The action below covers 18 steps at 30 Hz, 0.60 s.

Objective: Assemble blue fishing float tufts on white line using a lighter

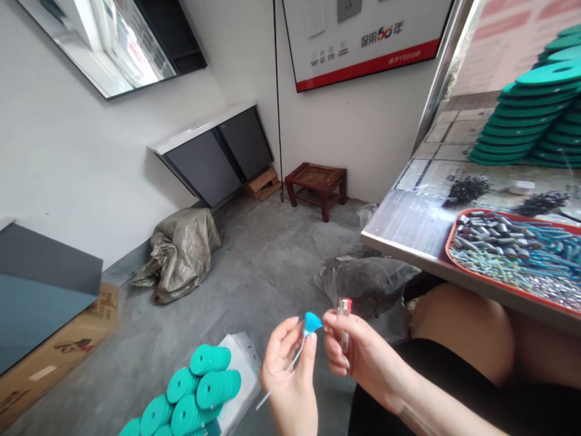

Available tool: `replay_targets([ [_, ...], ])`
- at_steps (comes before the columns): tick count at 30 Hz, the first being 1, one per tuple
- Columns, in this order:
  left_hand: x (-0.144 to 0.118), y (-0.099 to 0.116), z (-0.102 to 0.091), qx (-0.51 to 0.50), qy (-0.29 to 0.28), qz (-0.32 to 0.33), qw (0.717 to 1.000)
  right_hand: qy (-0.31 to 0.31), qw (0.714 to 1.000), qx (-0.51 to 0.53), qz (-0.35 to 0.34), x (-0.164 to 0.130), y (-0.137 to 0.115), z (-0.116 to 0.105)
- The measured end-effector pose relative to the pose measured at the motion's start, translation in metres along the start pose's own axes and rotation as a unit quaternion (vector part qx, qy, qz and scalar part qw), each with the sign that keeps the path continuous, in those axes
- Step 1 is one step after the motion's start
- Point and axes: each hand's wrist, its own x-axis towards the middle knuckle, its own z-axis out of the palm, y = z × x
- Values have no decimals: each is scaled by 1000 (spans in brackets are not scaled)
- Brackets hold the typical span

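My left hand [290, 363] pinches a small bright blue fan-shaped piece [311, 323] between thumb and fingers. A thin pale cord [265, 400] runs down from it across the palm; what the blue piece is made of I cannot tell. Close beside it, my right hand [363, 342] is wrapped round a lighter [344, 307] with a red top and clear body, held upright. Its thumb and forefinger tips are near the blue piece's right edge; whether they touch it I cannot tell. No flame shows.
Green disc stacks [211, 390] lie on the floor at lower left. On the right, a table [390, 224] bears a red-rimmed tray [449, 242] of screws and metal parts, and more green discs [521, 115]. A wooden stool [318, 175], plastic bag [358, 278] and crumpled sack [186, 254] are on the floor.
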Motion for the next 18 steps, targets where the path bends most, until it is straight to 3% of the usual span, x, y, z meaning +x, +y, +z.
replay_targets([
  [8,1,-2,-1,13,-6,17,1000,-6,1000,-22,5,3,-1,-1],
  [18,-1,-15,-4,76,47,125,988,-7,998,-61,-1,1,4,4],
])
